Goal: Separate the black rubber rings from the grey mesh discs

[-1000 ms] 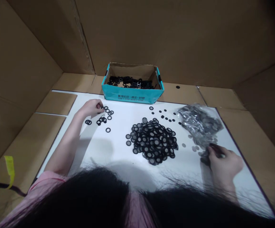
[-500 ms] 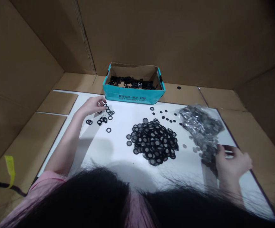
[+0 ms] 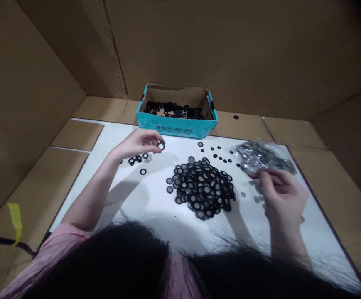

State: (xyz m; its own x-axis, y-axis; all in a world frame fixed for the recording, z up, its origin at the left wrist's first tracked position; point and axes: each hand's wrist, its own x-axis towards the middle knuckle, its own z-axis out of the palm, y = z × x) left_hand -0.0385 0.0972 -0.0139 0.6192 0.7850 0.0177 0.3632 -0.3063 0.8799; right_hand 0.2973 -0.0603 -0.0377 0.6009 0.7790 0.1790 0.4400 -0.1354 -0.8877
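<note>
My left hand [image 3: 138, 143] pinches a black ring [image 3: 163, 147] between thumb and fingertips, in front of the box. Beneath and beside it lie several loose black rings [image 3: 143, 171], some hidden by the hand. My right hand [image 3: 284, 195] is closed in a pinch near the clear plastic bag [image 3: 261, 155], which holds grey discs. Whatever is at its fingertips is too small and dark to make out. Loose grey discs [image 3: 257, 199] lie partly hidden behind that hand. Between my hands rises a heap of black-rimmed discs with grey centres [image 3: 203, 187].
A turquoise cardboard box [image 3: 177, 124] with black rings inside stands at the back. Small black discs [image 3: 220, 158] lie scattered right of it. Cardboard walls [image 3: 214, 50] enclose the white work surface [image 3: 155, 207]. A yellow tag [image 3: 16, 218] hangs at left.
My left hand has moved right and lifted from the loose rings with one ring in its fingertips. My right hand has moved left and away from me, from the grey discs toward the heap.
</note>
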